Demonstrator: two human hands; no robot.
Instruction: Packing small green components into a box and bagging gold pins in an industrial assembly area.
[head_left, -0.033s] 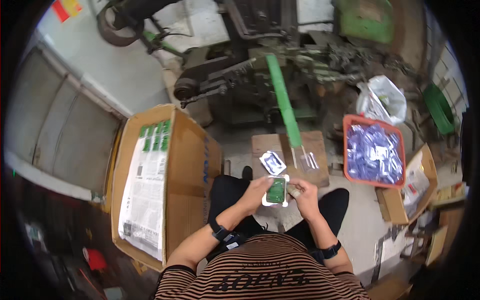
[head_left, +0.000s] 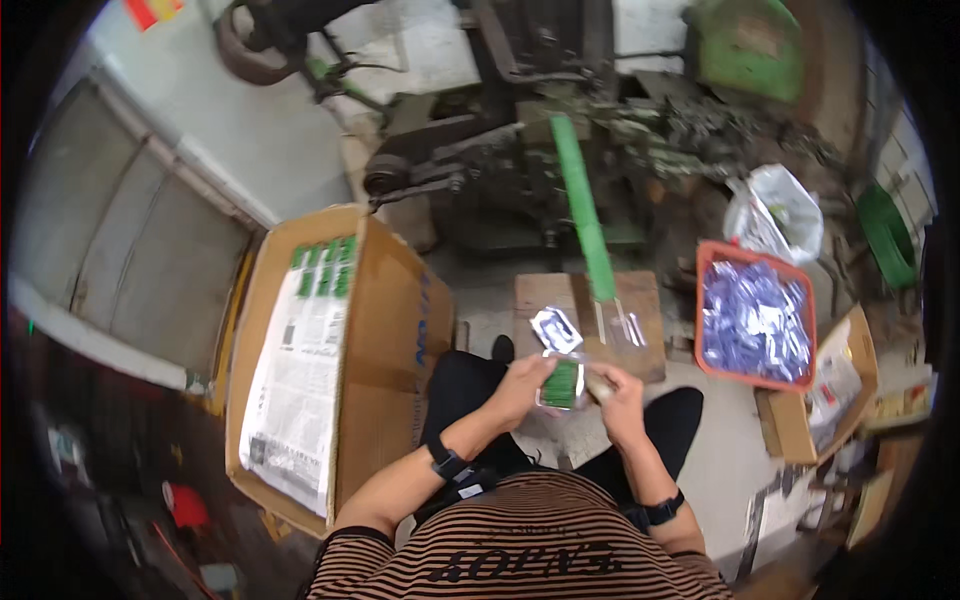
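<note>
Where the far side fills with the largest thing, we see a dark, greasy-looking metal machine (head_left: 490, 190), all bars, rods and blocky castings, its top cut off by the frame and its finer parts blurred together. To the left we have a tall cardboard box (head_left: 390, 390), brown and straight-walled; in it lies a pale printed sheet (head_left: 295, 390), paper-like, with small green bundles (head_left: 325, 265) in rows at its far end. What lies under the sheet is hidden from us. Between machine and person stands a squarish wooden surface (head_left: 645, 295), worn and two-toned. To its right we find an orange-red plastic basket (head_left: 765, 381), heaped with glossy, violet-tinted clear pieces (head_left: 755, 315) too jumbled to tell apart. A long, flat green strip (head_left: 580, 205) slants from the machine down to the surface, where a shiny clear piece (head_left: 628, 332) and a silvery packet (head_left: 555, 330) lie, both blurred by glare.

Near the surface's closer edge, between the two hands, we see a clear packet (head_left: 562, 386), rectangular, with ridged green contents. The left hand (head_left: 515, 390) pinches its left side between thumb and fingers, covering that edge. The right hand (head_left: 622, 400) has its fingers curled beside the packet's right edge; we cannot tell whether they grip anything.
</note>
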